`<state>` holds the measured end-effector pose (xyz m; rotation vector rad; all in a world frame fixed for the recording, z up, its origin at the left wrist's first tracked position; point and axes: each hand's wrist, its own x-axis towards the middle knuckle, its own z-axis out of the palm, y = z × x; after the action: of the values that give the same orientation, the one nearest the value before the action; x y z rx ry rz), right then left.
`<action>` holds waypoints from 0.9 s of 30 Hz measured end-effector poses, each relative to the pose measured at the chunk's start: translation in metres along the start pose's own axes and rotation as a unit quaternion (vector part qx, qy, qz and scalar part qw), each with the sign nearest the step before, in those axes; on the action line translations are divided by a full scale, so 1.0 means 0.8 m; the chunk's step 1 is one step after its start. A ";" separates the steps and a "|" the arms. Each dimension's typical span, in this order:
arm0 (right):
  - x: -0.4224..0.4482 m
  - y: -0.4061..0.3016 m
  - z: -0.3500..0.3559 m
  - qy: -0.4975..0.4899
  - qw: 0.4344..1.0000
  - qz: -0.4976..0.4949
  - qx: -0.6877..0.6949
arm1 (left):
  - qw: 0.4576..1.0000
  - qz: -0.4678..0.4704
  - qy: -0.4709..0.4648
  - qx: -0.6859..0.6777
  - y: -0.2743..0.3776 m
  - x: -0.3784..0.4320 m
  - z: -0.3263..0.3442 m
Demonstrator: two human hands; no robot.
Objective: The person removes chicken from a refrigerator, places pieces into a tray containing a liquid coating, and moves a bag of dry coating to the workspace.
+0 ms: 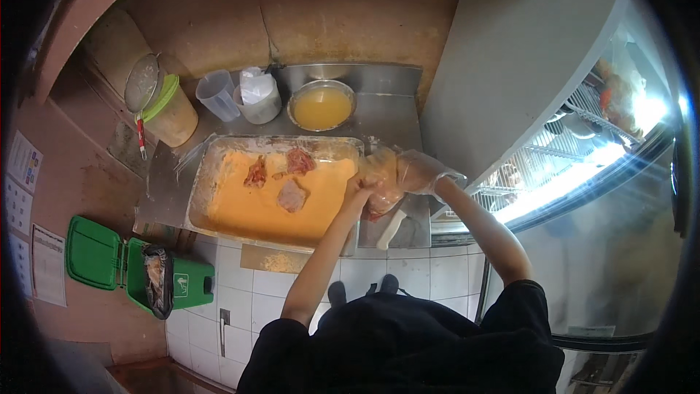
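My left hand (357, 188), bare, grips the edge of a clear plastic bag (389, 196) beside the tray's right end. Reddish raw meat (377, 212) shows at the bag's lower part. My right hand (418, 171) wears a loose clear plastic glove and is at the bag's upper side; its fingers are too blurred to tell what they grasp. To the left, a rectangular tray (198, 197) holds orange-yellow powder (246, 224). On the powder lie two dark red meat pieces (255, 172) (300, 161) and a paler, dusted piece (292, 196). Below the bag shows a white handle (392, 229).
Behind the tray stand a metal bowl of yellow liquid (322, 108), a tub with a white bag (258, 99), a clear jug (218, 94), and a lidded bucket (176, 120) with a sieve (143, 83). A lit display fridge (552, 169) stands right; an open-lidded green bin (191, 284) stands lower left.
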<state>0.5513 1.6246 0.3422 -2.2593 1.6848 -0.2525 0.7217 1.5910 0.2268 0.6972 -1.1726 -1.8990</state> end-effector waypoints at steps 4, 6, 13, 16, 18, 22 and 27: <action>-0.003 0.010 -0.014 0.112 0.974 -0.159 0.119 | 0.996 0.030 -0.021 0.080 0.017 0.007 -0.019; -0.005 0.005 -0.031 0.054 0.951 -0.031 0.302 | 0.992 0.062 -0.039 0.103 0.039 0.002 -0.011; 0.047 0.007 -0.061 -0.056 0.894 0.021 0.445 | 0.996 0.060 -0.022 0.064 0.041 -0.011 -0.011; 0.075 0.022 -0.040 0.031 0.885 -0.061 0.460 | 0.997 0.069 -0.014 0.037 0.033 -0.013 -0.009; 0.075 0.027 -0.042 0.065 0.885 -0.060 0.457 | 0.997 0.072 -0.001 0.019 0.032 -0.019 -0.007; 0.072 0.038 -0.078 0.056 0.793 0.039 0.605 | 0.999 0.037 0.012 0.001 0.029 -0.024 -0.008; 0.059 0.022 -0.114 0.020 0.847 0.041 0.530 | 0.999 0.018 0.042 -0.030 0.020 -0.020 -0.013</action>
<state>0.5202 1.5619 0.4193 -1.3296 1.1573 -0.9402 0.7433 1.5950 0.2377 0.7123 -1.0653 -1.8483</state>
